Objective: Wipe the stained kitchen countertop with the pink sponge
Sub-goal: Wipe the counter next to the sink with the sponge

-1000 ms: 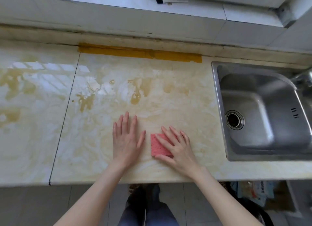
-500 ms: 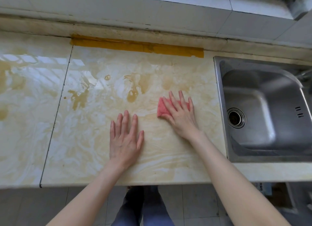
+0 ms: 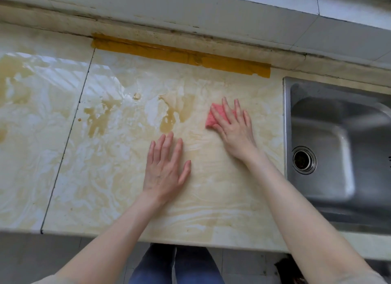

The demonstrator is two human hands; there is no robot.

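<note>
Kitchen counter (image 3: 211, 209) was pale and shiny, with brown stains (image 3: 169, 118) just past the left hand's fingertips. The left hand (image 3: 165, 169) lay flat on it, fingers spread, holding nothing. The right hand (image 3: 234, 129) pressed down on the sponge (image 3: 213, 117) with straight fingers, and the sponge peeked out on the thumb side. A sink (image 3: 338, 135) sat to the right of that hand. The sponge looked soft, light and squishy, so a flat push on its top seemed best. It might slide on the wet counter.
</note>
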